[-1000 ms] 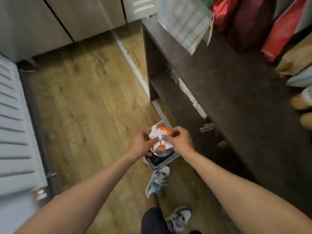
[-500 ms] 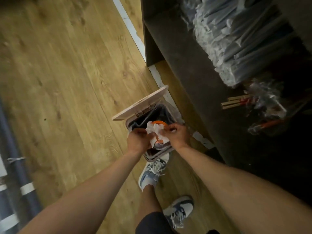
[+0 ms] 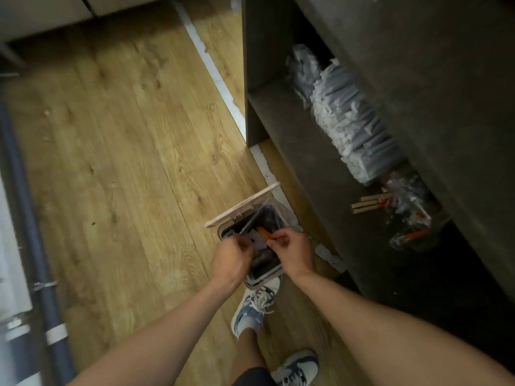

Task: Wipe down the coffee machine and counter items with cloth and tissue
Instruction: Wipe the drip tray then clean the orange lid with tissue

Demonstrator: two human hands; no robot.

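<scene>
You are standing on the wood-plank floor (image 3: 117,151) with the dark shelf unit (image 3: 348,151) rising just beyond and to the right of the pedal bin (image 3: 274,270), which serves as your landmark here. On the unit's lower shelf, well beyond the bin, lies a bundle of paper-wrapped straws (image 3: 348,126), and nearer the bin a few loose wrapped sticks (image 3: 370,203). The bin sits on the floor against the foot of the shelf unit, its lid (image 3: 243,205) tipped up at the far side, and your shoe (image 3: 255,307) rests at its near edge, probably on the pedal. Both hands hover directly over the bin's mouth. Your left hand (image 3: 231,260) is curled with fingers drawn in; blur hides whether it grips anything. Your right hand (image 3: 292,253) is pinched, finger and thumb closed on something that shows an orange strip (image 3: 263,233), with a pale crumple that looks like the used tissue (image 3: 257,240) between the two hands, just above the bin's dark liner. The step in hand appears to be discarding the spent tissue, not wiping. Next, you need to loosen both pinches so the wad falls cleanly inside, lift your foot so the lid drops, then fetch a fresh tissue or cloth.
</scene>
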